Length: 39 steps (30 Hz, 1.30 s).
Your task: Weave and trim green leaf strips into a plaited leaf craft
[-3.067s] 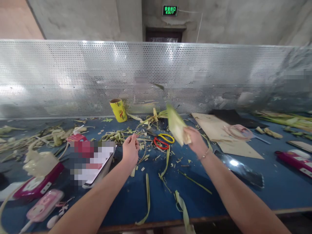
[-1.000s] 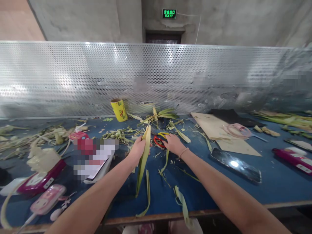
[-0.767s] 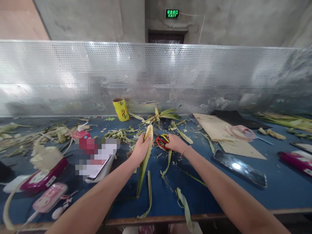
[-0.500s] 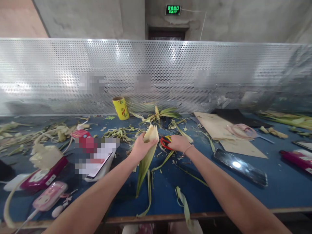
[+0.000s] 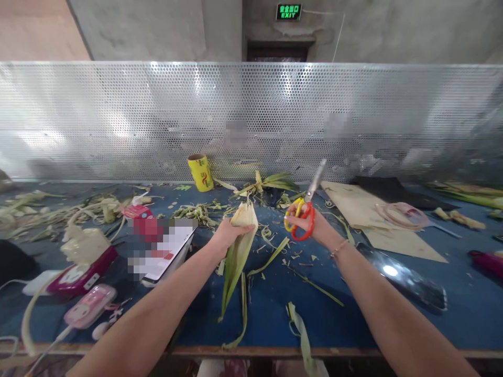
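My left hand point(image 5: 231, 233) pinches a corn husk point(image 5: 239, 256) near its pale, broad end; the green tip hangs down toward the table's front edge. In my right hand point(image 5: 308, 222) is a pair of scissors point(image 5: 310, 201) with one yellow and one red handle. Their metal blades are together and point up and away from me, to the right of the husk and apart from it. Husk strips and small clippings point(image 5: 271, 262) lie on the blue table point(image 5: 334, 330) between and below my hands.
A yellow cardboard roll point(image 5: 201, 175) stands before the perforated metal screen point(image 5: 157, 104). To the left are a propped phone point(image 5: 173, 251), a magenta power bank point(image 5: 82, 272) and a pink case point(image 5: 90, 306). A dark phone point(image 5: 408, 280) and brown card point(image 5: 349, 207) lie right.
My right hand has lifted and moved right with the scissors, turning the blades upward, away from the husk. The husk stays in my left hand. The whole view has shifted slightly.
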Tool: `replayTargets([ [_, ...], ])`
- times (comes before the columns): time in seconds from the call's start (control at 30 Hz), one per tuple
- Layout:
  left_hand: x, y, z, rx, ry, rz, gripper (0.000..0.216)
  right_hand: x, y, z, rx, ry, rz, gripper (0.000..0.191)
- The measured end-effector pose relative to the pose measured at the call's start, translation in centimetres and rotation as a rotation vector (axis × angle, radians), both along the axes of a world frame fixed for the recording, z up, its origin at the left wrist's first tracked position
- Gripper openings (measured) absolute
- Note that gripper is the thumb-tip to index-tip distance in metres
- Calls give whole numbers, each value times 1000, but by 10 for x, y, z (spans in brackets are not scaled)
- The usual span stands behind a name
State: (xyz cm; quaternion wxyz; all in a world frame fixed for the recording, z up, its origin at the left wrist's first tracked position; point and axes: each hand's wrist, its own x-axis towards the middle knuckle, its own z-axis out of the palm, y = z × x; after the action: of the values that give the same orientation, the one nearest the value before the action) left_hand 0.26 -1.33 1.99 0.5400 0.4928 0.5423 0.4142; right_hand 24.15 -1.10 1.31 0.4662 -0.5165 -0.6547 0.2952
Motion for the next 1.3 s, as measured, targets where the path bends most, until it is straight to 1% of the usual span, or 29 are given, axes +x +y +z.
replayTargets([
  [0.1,-3,6,-4,-15,-30,3,41,-2,-8,7,-8,-208,10,34],
  [0.2,-4,8,-5,38,-27,26,41,-8,-17,11,21,-469,33,34],
  [0.27,-5,8,-4,51,-32,49,40,-13,-21,11,14,-548,55,35],
  [0.33,-5,10,-4,29,-58,80,40,-17,-25,11,0,-549,79,36],
  [0.43,-7,15,-9,11,-92,134,36,-16,-26,11,-46,-548,85,36],
  [0.5,-8,19,-14,37,-41,153,29,-13,-25,11,-86,-579,76,36],
  [0.57,-10,21,-16,116,88,163,22,-12,-24,10,-102,-612,85,37],
  [0.67,-10,18,-14,287,295,164,19,-13,-24,8,-94,-640,116,38],
  [0.77,-9,13,-9,368,367,138,20,-16,-26,8,-107,-664,146,40],
  [0.97,-8,9,-7,299,300,101,32,-19,-32,14,-137,-700,204,40],
  [1.13,-8,7,-3,281,294,72,29,-21,-36,18,-177,-686,246,42],
  [1.3,-4,4,-1,254,330,25,29,-22,-37,20,-168,-671,253,42],
])
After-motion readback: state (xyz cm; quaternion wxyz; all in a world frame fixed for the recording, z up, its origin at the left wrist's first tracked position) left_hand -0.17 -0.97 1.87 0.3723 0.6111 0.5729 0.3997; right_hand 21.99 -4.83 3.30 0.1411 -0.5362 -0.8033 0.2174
